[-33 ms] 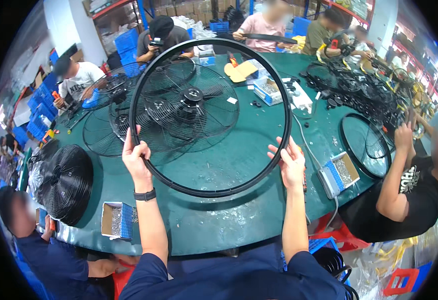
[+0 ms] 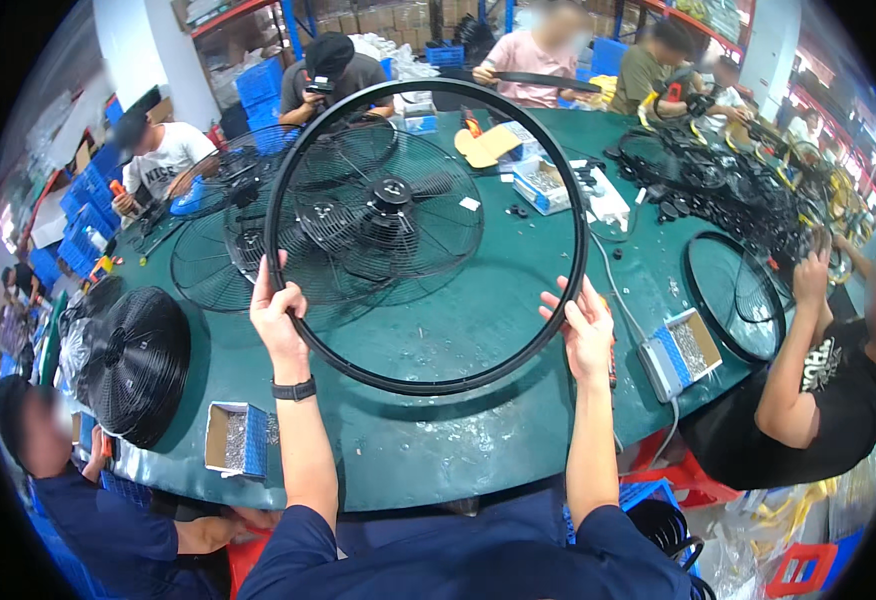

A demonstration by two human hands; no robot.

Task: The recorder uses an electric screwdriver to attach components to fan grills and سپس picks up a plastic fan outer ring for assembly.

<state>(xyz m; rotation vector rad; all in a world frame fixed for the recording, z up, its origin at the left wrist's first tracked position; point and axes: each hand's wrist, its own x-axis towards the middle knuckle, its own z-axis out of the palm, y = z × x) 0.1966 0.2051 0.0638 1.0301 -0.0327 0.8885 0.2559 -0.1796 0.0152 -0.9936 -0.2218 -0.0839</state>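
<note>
A large black ring, like a fan guard's outer hoop (image 2: pixel 428 387), is held up over the green table, tilted so that it frames the parts behind it. Fingers and thumb of my left hand (image 2: pixel 280 315) close round its lower left side. My right hand (image 2: pixel 586 335) grips the lower right side, thumb toward me and fingers partly behind the rim. Through the hoop show black wire fan grilles (image 2: pixel 438 255) lying on the table, with a fan motor and blades (image 2: pixel 391 195) on them.
Boxes of small screws stand near left (image 2: pixel 226 440) and right (image 2: pixel 693 345), the right one by a white power strip (image 2: pixel 658 365). Stacked grilles (image 2: pixel 138 365) sit at left. Another black ring (image 2: pixel 693 270) and piled black parts (image 2: pixel 728 185) lie at right. Several people work around the table.
The whole scene sits slightly further right in the picture. Both hands keep their hold on the black ring.
</note>
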